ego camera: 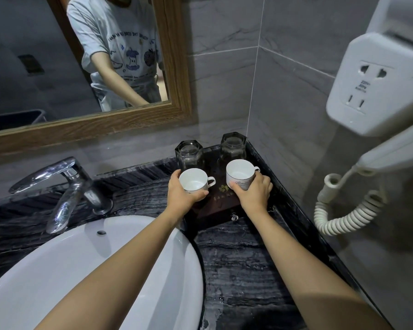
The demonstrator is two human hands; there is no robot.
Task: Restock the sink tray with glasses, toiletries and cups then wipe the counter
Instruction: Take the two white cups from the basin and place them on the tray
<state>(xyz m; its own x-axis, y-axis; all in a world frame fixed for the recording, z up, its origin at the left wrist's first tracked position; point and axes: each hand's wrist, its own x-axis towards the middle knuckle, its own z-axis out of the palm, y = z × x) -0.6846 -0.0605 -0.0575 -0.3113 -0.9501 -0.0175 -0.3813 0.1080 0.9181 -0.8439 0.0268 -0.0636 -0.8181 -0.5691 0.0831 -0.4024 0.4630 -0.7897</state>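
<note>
A dark wooden tray [221, 206] sits in the back right corner of the black marble counter [243, 258]. Two clear glasses stand upside down at the tray's back, one on the left [189, 154] and one on the right [233, 146]. My left hand [183, 192] grips a white cup [194, 181] at the tray's left side, handle pointing right. My right hand [254, 192] grips a second white cup [240, 173] with dark lettering over the tray's right side. Whether the cups rest on the tray is unclear.
A white basin [65, 265] with a chrome tap [65, 186] lies to the left. A wood-framed mirror [119, 120] hangs behind. A wall hair dryer [379, 91] with a coiled cord [343, 210] projects from the right wall. Water wets the counter's front.
</note>
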